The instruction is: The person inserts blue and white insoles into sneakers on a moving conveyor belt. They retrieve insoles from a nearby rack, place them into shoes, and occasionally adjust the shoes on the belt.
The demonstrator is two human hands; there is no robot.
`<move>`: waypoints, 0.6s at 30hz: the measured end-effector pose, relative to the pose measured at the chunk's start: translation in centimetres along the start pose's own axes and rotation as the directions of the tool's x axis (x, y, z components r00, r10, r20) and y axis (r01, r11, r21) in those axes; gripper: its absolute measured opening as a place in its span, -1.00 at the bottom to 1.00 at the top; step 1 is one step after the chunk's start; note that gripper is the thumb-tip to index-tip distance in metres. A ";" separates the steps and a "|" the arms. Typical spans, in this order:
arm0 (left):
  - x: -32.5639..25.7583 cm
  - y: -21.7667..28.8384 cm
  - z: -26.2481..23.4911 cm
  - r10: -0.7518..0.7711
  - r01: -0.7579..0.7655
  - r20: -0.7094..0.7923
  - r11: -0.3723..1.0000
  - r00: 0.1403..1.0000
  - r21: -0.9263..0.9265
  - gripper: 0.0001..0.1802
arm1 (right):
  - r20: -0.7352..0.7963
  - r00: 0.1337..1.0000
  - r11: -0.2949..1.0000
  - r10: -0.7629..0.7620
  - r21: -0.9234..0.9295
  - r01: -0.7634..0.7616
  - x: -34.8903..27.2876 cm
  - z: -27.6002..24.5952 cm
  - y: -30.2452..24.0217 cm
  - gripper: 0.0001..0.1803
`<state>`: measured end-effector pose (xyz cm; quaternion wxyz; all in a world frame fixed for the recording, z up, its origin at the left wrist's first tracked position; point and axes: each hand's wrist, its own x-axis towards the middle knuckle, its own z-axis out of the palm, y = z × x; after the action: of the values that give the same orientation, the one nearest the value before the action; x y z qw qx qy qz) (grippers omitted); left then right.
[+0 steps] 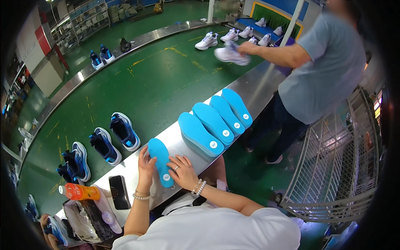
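Observation:
A single blue insole point(160, 160) lies flat on the steel edge point(137, 164) of a green conveyor. My left hand point(146, 163) presses its left edge with fingers spread. My right hand point(182, 171), wearing a ring and bead bracelets, rests on its right edge near the heel. Just to the right, several stacks of blue insoles point(214, 123) lie overlapping along the steel edge.
Blue sneakers point(106, 143) stand on the green belt point(150, 83) to my left; white sneakers point(207, 41) sit further up. A co-worker in a grey shirt point(325, 66) holds a white shoe point(231, 55). A phone point(119, 191), orange bottle point(80, 192) and wire rack point(333, 166) are nearby.

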<state>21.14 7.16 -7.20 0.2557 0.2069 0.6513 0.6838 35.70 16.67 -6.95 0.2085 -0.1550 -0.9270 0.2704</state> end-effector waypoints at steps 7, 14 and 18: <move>0.6 0.4 1.2 -0.285 0.308 0.134 0.928 0.949 -0.208 -0.64 | -0.024 0.999 0.996 -0.032 0.081 0.033 -0.3 -0.3 0.6 -0.71; 0.6 1.2 2.7 -0.238 0.238 0.018 0.971 0.971 -0.034 -0.78 | -0.141 0.990 0.974 0.014 0.224 0.018 -0.6 0.2 1.7 -0.73; 1.9 0.7 2.7 -0.219 0.214 0.006 0.958 0.976 0.193 -0.75 | -0.194 0.981 0.936 0.005 0.347 0.064 -1.0 -0.1 2.4 -0.78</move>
<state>21.24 10.48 -6.44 0.3167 0.1671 0.7292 0.5831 37.06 18.31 -8.52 0.3254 -0.1265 -0.8415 0.4123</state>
